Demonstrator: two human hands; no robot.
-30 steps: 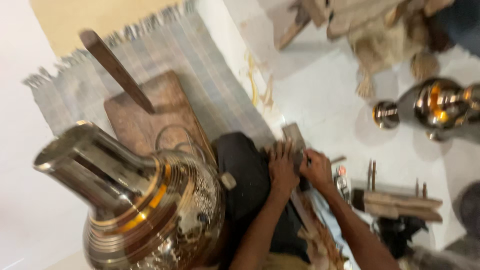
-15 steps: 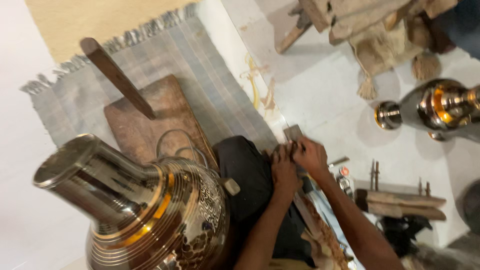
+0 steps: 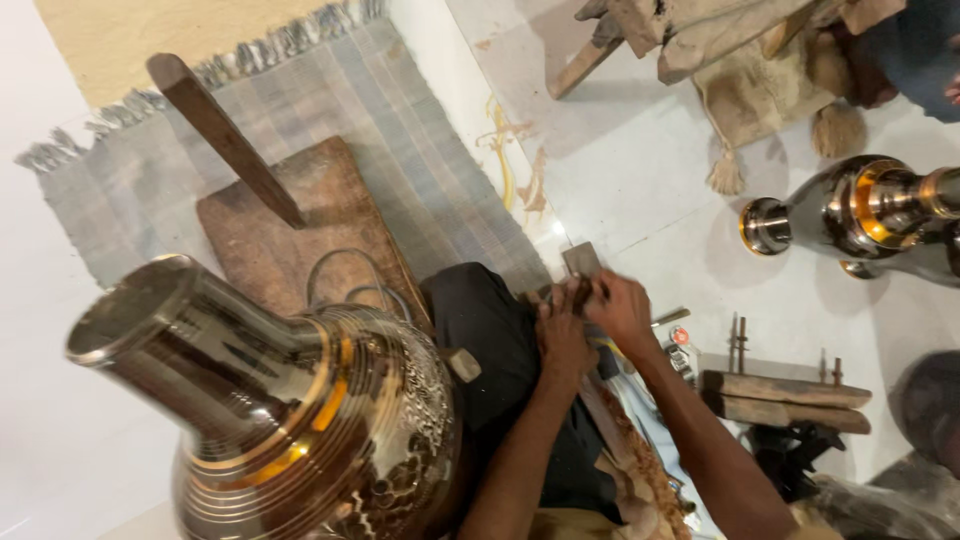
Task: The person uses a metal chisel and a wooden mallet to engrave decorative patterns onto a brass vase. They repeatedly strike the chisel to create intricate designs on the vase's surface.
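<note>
Support surface: a pale, smooth floor (image 3: 640, 190). A grey woven mat (image 3: 420, 170) with a fringed edge lies on it from 10 to 12 o'clock. A worn wooden board (image 3: 300, 240) rests on the mat. At 1 o'clock a tasselled sackcloth piece (image 3: 760, 100) lies on the floor. At 4 o'clock a wooden block with upright metal pins (image 3: 785, 385) sits directly on the floor.

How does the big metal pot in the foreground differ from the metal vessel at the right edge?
The big metal pot fills the lower left foreground; the metal vessel shows smaller, across the floor. The pot's belly carries fine embossed patterning; the vessel looks smooth. The pot's neck tilts up-left; the vessel lies sideways, partly cut off. Both are shiny silver with gold bands.
</note>
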